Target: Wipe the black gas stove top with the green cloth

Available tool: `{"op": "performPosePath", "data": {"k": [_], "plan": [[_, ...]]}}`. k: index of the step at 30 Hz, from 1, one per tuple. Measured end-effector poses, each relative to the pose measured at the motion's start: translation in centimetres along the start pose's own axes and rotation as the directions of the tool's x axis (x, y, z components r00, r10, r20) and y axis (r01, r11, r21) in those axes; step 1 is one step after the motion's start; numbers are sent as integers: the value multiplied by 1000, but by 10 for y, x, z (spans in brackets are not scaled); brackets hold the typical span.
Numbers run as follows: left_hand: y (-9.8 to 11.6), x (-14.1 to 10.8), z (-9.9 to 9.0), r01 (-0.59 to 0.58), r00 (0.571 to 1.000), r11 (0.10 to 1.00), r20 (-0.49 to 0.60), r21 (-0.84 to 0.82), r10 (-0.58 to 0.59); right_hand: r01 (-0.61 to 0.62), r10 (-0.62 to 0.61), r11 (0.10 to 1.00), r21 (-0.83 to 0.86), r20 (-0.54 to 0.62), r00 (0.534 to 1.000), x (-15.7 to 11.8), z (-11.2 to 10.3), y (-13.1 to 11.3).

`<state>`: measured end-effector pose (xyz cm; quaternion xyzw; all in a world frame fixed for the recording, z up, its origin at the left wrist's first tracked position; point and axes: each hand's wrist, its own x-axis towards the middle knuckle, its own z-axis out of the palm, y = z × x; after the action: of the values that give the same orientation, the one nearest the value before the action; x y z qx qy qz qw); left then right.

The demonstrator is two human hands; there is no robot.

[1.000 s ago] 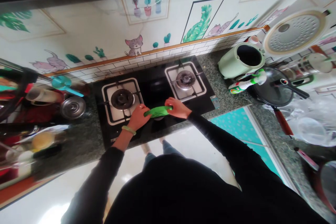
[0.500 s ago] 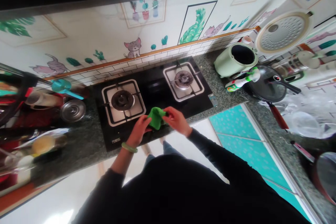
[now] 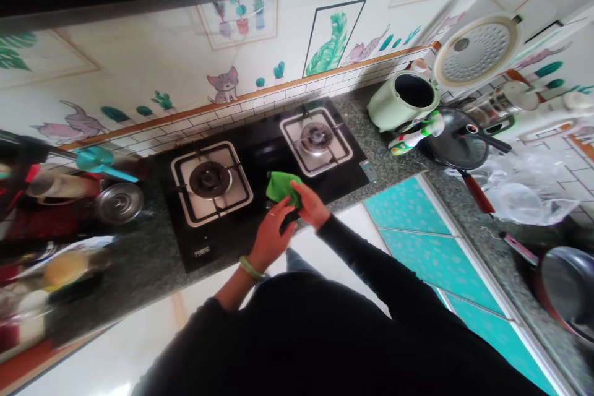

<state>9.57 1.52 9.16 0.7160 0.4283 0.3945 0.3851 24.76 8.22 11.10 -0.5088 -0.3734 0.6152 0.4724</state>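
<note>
My right hand [image 3: 313, 205] grips a folded green cloth [image 3: 283, 187], pressing it on the black glass of the gas hob [image 3: 260, 154] at its front edge, between the two burners. My left hand [image 3: 271, 236] hangs just beside it, fingers loosely curled and grasping nothing, its fingertips near the cloth; a green bangle [image 3: 250, 268] sits on that wrist. Left burner [image 3: 210, 180] and right burner [image 3: 315, 138] stand bare on steel trays. The hob is set in a speckled stone bench [image 3: 130, 260]. To the right: a pale green rice cooker [image 3: 401, 102] with its lid raised, a spray bottle [image 3: 415, 137] lying down, a dark frying pan [image 3: 452, 145].
</note>
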Motion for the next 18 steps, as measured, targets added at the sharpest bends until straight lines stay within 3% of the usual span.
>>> {"op": "performPosePath", "data": {"k": [2, 4, 7, 9, 11, 15, 18], "plan": [[-7, -8, 0, 10, 1000, 999, -20, 40, -9, 186, -196, 969, -166, -50, 979, 17, -9, -7], [-18, -19, -3, 61, 997, 995, -51, 78, -57, 326, -327, 836, -442, 75, 942, 31, -19, -11], [-37, -33, -9, 114, 991, 983, -78, 141, -104, 450, -273, 436, -779, 362, 891, 40, -27, -9], [-46, -37, -12, 126, 990, 974, -83, 190, -112, 499, -215, 183, -847, 461, 861, 39, -24, -1], [-51, -33, -11, 119, 992, 962, -67, 247, -106, 537, -149, 26, -843, 528, 836, 35, -19, 9], [-56, 2, 0, 73, 993, 925, 56, 373, -101, 620, 32, -96, -779, 620, 784, 30, -20, 23], [-60, 37, 8, 44, 980, 897, 154, 440, -124, 681, 132, -61, -729, 671, 730, 40, -34, 21]]}}
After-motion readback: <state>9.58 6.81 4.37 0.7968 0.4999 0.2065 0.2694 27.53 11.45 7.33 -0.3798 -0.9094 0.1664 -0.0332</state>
